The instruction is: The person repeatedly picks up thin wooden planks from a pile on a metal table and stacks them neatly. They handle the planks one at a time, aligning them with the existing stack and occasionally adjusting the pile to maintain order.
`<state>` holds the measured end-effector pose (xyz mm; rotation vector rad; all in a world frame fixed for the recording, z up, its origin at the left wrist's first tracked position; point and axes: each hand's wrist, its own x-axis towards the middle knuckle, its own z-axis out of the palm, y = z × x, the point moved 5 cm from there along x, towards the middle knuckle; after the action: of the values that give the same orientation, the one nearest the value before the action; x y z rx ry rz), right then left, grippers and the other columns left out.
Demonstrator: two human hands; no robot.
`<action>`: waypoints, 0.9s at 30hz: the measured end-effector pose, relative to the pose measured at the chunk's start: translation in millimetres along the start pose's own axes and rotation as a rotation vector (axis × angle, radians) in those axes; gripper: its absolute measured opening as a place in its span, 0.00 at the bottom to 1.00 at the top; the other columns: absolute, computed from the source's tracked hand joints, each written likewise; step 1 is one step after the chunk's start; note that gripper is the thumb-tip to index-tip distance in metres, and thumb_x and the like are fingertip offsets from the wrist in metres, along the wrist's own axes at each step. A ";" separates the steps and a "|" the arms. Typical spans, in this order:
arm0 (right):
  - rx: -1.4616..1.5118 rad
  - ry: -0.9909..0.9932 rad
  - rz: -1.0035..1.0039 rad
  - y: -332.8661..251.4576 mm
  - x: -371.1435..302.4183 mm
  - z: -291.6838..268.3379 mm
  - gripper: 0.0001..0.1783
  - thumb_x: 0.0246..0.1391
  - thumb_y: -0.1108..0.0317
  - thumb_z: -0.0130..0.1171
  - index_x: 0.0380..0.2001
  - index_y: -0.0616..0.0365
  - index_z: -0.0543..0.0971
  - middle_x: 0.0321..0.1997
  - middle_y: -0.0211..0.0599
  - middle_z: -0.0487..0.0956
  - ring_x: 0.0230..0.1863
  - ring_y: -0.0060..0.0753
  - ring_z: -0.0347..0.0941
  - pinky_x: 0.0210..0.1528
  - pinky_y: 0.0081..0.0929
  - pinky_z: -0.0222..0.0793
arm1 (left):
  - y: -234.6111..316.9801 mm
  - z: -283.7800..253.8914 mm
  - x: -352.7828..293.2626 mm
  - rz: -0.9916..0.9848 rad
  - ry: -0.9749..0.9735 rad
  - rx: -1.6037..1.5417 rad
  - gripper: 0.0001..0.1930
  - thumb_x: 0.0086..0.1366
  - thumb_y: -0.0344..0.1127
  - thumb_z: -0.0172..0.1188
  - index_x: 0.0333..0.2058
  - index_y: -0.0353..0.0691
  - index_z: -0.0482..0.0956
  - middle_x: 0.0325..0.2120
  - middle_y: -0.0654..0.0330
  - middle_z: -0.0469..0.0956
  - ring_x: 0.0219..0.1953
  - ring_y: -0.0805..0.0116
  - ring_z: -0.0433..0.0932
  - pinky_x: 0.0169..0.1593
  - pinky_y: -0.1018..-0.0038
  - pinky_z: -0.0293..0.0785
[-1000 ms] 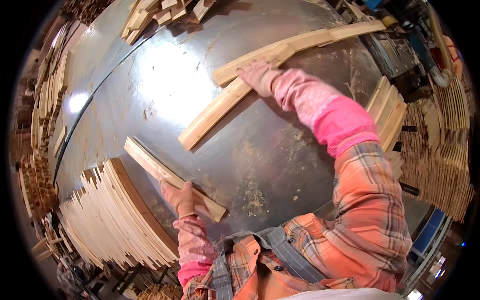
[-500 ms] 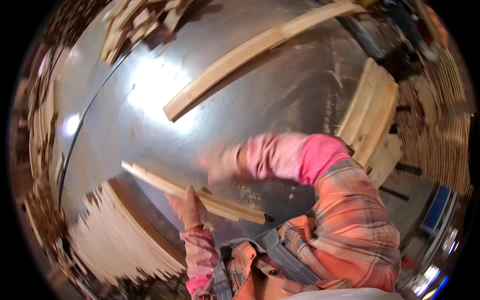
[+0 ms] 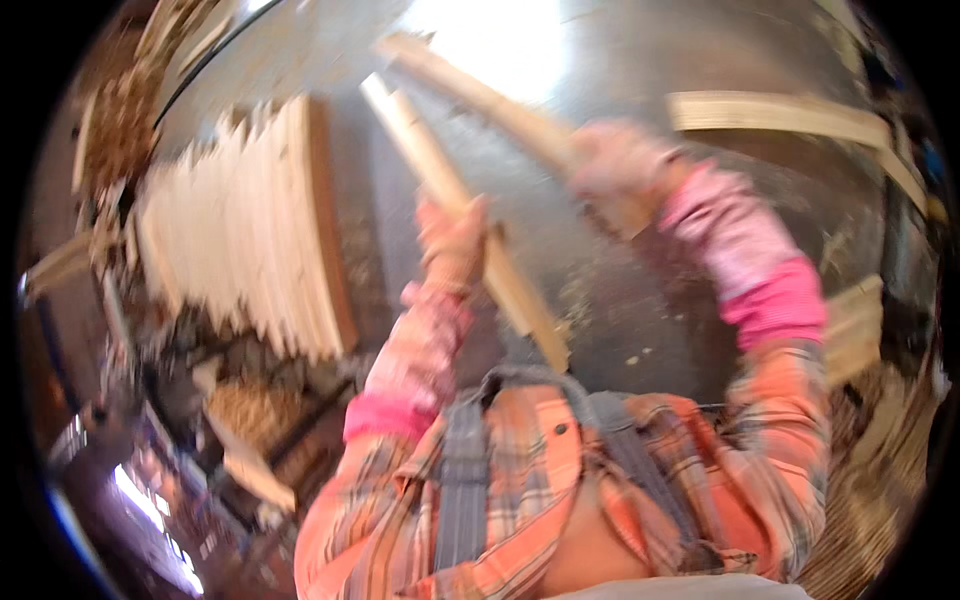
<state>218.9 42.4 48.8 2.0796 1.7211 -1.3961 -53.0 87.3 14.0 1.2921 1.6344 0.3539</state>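
My left hand (image 3: 452, 240) is closed round a pair of pale wooden strips (image 3: 515, 292) lying side by side, slanting from upper left toward my body. My right hand (image 3: 625, 165), smeared by motion, grips another wooden strip (image 3: 480, 95) that slants the same way to the right of the pair. Its near end shows below the hand. Both strips and hands are over a grey metal tabletop (image 3: 640, 290) dusted with sawdust. Left of my left hand, a row of several wooden strips (image 3: 240, 220) stands packed together with uneven ends.
Another wooden strip (image 3: 780, 112) lies at the far right of the tabletop. More boards (image 3: 855, 330) are at the right edge. A dark cable (image 3: 205, 62) crosses the far left. Sawdust (image 3: 255, 410) and wood scraps lie below the packed row.
The view has swung, bringing the packed row up on the left. My right hand has moved away from my left and now grips a wooden strip. My left hand keeps its pair.
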 end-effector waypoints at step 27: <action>0.399 0.183 -0.280 -103.1 106.1 36.6 0.40 0.62 0.34 0.49 0.48 0.64 0.84 0.46 0.58 0.85 0.49 0.56 0.82 0.56 0.45 0.74 | -11.8 -36.5 31.9 0.230 0.119 -0.102 0.31 0.69 0.44 0.60 0.66 0.33 0.69 0.54 0.42 0.80 0.55 0.50 0.79 0.61 0.62 0.72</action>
<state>107.1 134.5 1.4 2.2925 2.0085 -1.8089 -88.0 122.0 6.7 1.4065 1.5473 0.6567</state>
